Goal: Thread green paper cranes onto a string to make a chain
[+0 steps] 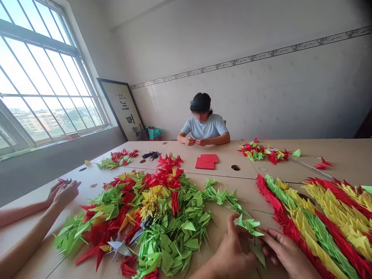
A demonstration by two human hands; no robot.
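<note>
At the lower right my left hand [232, 252] and my right hand [283, 248] face each other around a short string of green folded paper cranes [250, 225]. The fingers of my right hand pinch the green paper at its right side. My left hand is curled at the left side of the same paper, its thumb and index finger near the cranes; its other fingertips are partly hidden. The green string runs back to a large pile of green, red and yellow cranes [174, 232] left of my hands.
Rows of red, yellow and green crane strings [314, 221] lie at the right. Across the table sits a person [203, 124] near red paper squares [205, 162]. Another person's hands [62, 193] are at the left. More cranes [261, 151] lie at the back right.
</note>
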